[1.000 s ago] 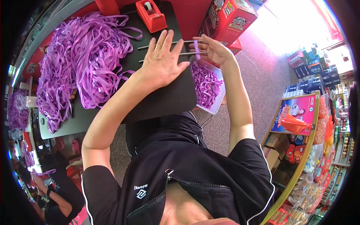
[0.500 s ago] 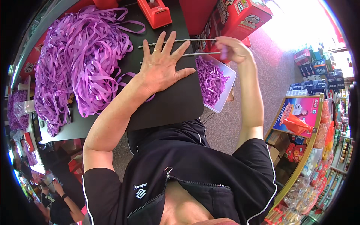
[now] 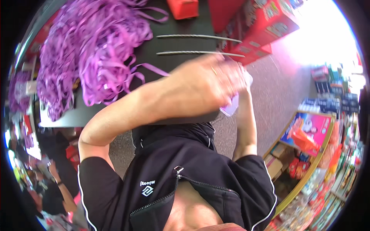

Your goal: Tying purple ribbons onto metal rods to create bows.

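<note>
My left hand is smeared by motion at the right edge of the table, its fingers blurred. Behind it, mostly covered, is my right hand; what its fingers do is hidden. Just beyond both hands lie two thin twisted metal rods, a far one and a near one, side by side and jutting past the table's right edge. A big heap of purple ribbon covers the table's left part. One loose ribbon strand runs from the heap toward my left forearm.
A red tape dispenser sits at the far side of the dark table. Red printed boxes stand beyond its right edge. A white bin shows partly below my hands. At right is a display shelf; another person is at lower left.
My left hand has left the rods and swept right and nearer, to my right hand. My right hand has come off the rod ends. The view has shifted slightly.
</note>
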Motion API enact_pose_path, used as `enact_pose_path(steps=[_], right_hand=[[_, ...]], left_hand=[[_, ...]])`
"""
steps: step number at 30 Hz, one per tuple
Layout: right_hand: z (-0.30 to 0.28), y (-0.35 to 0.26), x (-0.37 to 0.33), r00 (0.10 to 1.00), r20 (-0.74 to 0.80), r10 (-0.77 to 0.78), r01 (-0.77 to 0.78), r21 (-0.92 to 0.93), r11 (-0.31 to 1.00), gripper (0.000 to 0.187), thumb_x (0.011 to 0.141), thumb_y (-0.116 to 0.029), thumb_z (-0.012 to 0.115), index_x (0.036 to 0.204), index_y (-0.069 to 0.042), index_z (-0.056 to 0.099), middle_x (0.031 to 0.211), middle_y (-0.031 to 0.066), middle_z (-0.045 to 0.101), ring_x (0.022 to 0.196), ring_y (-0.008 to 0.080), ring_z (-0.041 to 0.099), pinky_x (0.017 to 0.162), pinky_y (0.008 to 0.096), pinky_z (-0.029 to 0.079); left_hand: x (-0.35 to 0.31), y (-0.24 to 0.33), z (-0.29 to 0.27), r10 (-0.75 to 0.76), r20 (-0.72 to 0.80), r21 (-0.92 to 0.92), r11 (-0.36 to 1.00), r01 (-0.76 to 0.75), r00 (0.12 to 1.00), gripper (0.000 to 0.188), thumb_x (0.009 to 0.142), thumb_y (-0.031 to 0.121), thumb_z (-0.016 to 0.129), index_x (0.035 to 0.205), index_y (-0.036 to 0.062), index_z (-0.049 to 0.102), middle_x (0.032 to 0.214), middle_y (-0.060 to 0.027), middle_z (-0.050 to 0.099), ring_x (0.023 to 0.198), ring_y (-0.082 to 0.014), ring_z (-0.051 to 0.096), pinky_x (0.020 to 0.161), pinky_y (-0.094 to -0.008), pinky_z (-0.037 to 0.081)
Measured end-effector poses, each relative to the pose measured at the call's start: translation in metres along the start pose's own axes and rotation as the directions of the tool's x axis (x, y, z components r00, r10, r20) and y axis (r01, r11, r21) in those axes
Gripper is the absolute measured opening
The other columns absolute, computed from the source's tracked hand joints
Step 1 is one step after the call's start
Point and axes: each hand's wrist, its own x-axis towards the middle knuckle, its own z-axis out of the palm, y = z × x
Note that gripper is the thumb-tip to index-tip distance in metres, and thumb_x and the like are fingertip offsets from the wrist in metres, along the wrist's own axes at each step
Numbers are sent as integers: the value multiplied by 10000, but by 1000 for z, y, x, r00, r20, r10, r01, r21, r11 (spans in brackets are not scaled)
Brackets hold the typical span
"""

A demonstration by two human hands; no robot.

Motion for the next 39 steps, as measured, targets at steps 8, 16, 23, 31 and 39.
enact_pose_path(steps=[8, 16, 23, 31, 39], right_hand=[[-70, -200, -81, 713, -609, -348, 550, 177, 816, 202, 891, -151, 537, 983, -7, 644, 897, 81, 643, 833, 118, 578, 699, 271, 462], [5, -281, -135, 451, 389, -803, 884, -74, 461, 405, 634, -206, 774, 1000, -84, 650, 942, 58, 579, 859, 245, 561, 750, 347, 449], [35, -310, -131, 462, 317, -828, 879, -287, 380, 230, 759, -123, 663, 967, -38, 611, 903, 83, 540, 838, 258, 538, 733, 370, 441], [75, -309, -74, 270, 400, -876, 958, -203, 203, 135, 771, -93, 631, 881, -19, 607, 820, 111, 538, 770, 274, 551, 695, 345, 455], [-45, -284, -115, 821, 466, -331, -82, 670, 738, 134, 871, -89, 558, 962, 9, 541, 858, 91, 587, 620, 82, 518, 562, 209, 437]], left_hand=[[-54, 72, -16, 142, 172, -86, 988, -129, 975, 321, 750, 142, 534, 1027, 1, 616, 1058, -117, 626, 1049, -234, 582, 983, -405, 400], [-138, 75, -38, -291, -170, -277, 931, 238, 941, 329, 688, 30, 632, 1017, 20, 622, 1000, -121, 635, 936, -246, 619, 831, -382, 502], [-190, 97, -41, -566, -582, -248, 808, 535, 585, 296, 651, -139, 651, 908, 8, 636, 774, -74, 620, 685, -224, 605, 642, -319, 490], [-193, 102, -38, -495, -662, -218, 846, 487, 563, 271, 667, -136, 645, 899, 4, 632, 770, -79, 619, 684, -212, 605, 638, -309, 488], [-212, 108, -32, -559, -650, -290, 809, 511, 515, 287, 657, -117, 660, 914, 11, 635, 782, -70, 630, 688, -209, 608, 643, -305, 489]])
